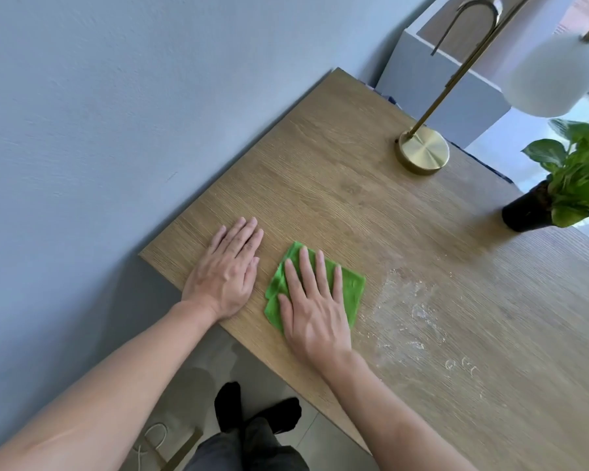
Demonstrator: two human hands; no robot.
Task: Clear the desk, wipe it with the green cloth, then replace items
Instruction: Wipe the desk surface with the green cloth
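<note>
Surface: wooden desk, running from centre frame to the lower right, set against a pale blue wall that fills the upper left.
Left hand: open, palm flat on the bare wood near the desk's left corner, fingers together and extended.
Right hand: open, palm down, fingers spread, pressing on the cloth; not gripping it.
Green cloth: folded, lying flat on the desk just right of the left hand, partly covered by the right hand.
Residue: whitish powdery smears on the wood immediately right of the cloth, toward centre right.
Lamp: brass round base standing on the desk at upper right, thin brass stem rising; white shade at the top right edge.
Plant: green leaves in a dark pot, standing at the desk's right edge.
Floor: person's feet in black socks, bottom centre.
</note>
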